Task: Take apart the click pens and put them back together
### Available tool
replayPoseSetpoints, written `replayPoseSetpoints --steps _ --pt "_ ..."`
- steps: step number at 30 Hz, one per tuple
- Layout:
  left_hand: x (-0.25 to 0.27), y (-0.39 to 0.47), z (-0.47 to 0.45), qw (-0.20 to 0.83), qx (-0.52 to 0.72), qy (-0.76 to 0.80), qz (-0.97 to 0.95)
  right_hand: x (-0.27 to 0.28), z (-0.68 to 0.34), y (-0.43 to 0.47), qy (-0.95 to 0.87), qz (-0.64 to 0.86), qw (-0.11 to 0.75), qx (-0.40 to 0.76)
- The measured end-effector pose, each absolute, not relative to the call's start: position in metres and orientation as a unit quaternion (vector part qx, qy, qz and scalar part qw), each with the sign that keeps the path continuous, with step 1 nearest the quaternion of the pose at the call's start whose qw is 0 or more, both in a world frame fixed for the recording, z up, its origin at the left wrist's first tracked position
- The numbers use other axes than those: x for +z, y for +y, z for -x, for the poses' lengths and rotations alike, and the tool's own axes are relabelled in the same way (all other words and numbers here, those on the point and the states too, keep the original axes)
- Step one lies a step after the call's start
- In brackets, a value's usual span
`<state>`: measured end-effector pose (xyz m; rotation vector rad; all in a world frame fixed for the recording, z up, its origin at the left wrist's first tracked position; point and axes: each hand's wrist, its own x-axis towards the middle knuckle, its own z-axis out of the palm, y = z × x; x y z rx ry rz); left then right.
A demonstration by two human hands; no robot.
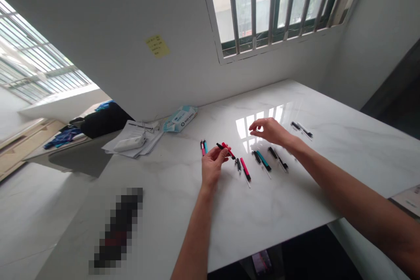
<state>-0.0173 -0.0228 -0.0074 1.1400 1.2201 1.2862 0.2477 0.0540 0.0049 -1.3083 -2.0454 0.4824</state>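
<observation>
The red pen [227, 149] sits in my left hand [212, 165], pinched between thumb and fingertips just above the table [295, 210]. Its long axis runs from upper left to lower right, the dark tip toward the lower right. My right hand [269, 131] hovers over the table further back, fingers loosely spread and holding nothing.

Beside my left hand, a pink pen [245, 169] and a small dark piece [238, 165] lie on the table; to their right lie a teal pen [263, 160] and a black pen [278, 158], all slanting much the same way. A pair of pens [204, 147] lies to the left, and more dark parts [302, 129] lie beyond my right wrist.

The table is glossy white marble that mirrors the barred window [275, 4] above. A pack of wipes [180, 118] and papers [134, 139] rest against the white wall, which bears a yellow note [157, 46].
</observation>
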Motion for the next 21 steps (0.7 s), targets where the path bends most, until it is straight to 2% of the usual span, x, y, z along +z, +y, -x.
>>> replayPoseSetpoints --steps 5,9,14,18,21 --pt "-0.006 -0.024 0.016 0.488 0.536 0.502 -0.471 0.000 -0.277 0.068 -0.770 0.577 0.218 0.163" --pt "-0.007 -0.023 0.017 0.479 0.535 0.509 -0.474 -0.006 -0.273 0.069 -0.768 0.585 0.203 0.161" --pt "-0.009 -0.021 0.018 0.477 0.533 0.505 -0.483 -0.004 -0.262 0.065 -0.752 0.552 0.288 0.217" --pt "-0.011 -0.021 0.018 0.466 0.521 0.501 -0.510 -0.001 -0.242 0.056 -0.710 0.457 0.385 0.372" --pt "-0.012 -0.021 0.018 0.454 0.500 0.507 -0.535 0.001 -0.224 0.047 -0.687 0.386 0.395 0.473"
